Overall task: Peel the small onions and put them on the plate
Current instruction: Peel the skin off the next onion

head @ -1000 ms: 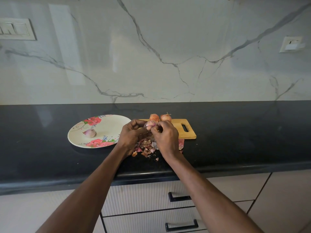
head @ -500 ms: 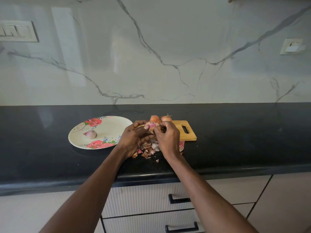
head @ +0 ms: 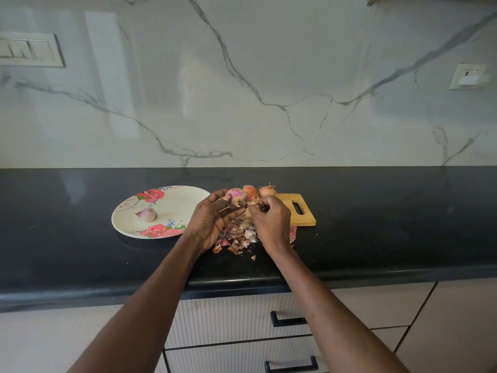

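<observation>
Landmark: the wooden cutting board [head: 298, 211] on the black countertop [head: 390, 224]; every place below is given from it.
Your left hand [head: 212, 222]: just off the board's left end, fingers and thumb curled round a half-peeled onion [head: 233, 196], which shows pink flesh with a flap of dry skin hanging from it.
Your right hand [head: 271, 219]: over the board's left part, fingertips pinched together on a strip of onion skin [head: 254, 204]; the skin lies just beside the held onion.
Unpeeled onions: two, one [head: 250, 191] and another [head: 266, 191], at the board's far left corner, side by side, skins on.
Plate [head: 129, 224]: floral, left of the board and apart from it, beyond your left hand.
Peeled onion [head: 147, 214]: lying on the plate, alone, near its middle.
Peelings [head: 239, 239]: a loose heap on the countertop at the board's near left corner, under and between your hands.
</observation>
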Demonstrator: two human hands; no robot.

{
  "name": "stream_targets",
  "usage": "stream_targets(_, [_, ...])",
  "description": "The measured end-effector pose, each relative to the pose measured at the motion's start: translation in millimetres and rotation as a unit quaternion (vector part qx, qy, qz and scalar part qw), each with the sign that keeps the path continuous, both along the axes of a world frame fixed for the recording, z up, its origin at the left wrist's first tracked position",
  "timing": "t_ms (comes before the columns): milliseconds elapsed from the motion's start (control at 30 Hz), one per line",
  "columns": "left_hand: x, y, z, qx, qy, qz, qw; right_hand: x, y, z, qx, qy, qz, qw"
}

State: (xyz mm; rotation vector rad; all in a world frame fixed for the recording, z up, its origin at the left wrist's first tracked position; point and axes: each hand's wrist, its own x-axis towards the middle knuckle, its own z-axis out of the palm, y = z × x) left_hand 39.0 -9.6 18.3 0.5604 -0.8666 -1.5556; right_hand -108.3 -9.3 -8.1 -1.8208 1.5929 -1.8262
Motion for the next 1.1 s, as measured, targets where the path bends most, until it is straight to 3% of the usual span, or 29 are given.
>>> stream_targets(533, [0.4,-2.0,-5.1,-0.030,-0.065,0.015,0.997,1.9,5.0,4.8,-0.107,0.027,0.038,0.993])
stream_targets(1100, [1.7,-0.6,-5.2,-0.037,-0.118,0.009,0.992,-2.1,2.7,-0.1,-0.049,-0.007,0.091,0.995])
